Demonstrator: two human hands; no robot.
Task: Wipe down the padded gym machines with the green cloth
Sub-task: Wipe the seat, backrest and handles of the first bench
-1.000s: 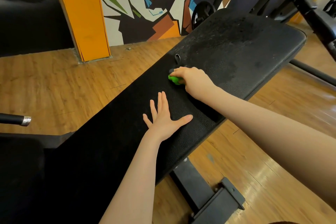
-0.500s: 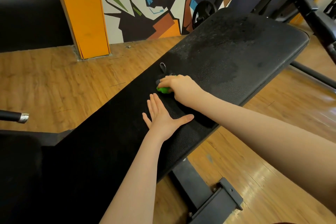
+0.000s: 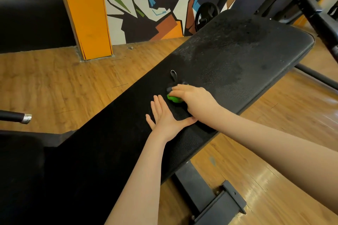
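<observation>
Bunching green cloth (image 3: 174,99) under right hand (image 3: 193,101), frame centre, on padded surface (image 3: 237,56); grip curled round it. Soft, light, compressible: hold wadded. Left hand (image 3: 165,117) flat, open.

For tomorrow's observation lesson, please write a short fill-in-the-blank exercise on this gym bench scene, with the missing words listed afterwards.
1. The right hand grips a cloth whose colour is ____.
2. The left hand lies flat, fingers spread, on the black ____ of the bench.
3. The pillar beside the painted wall is coloured ____.
4. The floor under the bench is made of ____.

Missing words: green; pad; orange; wood
</observation>
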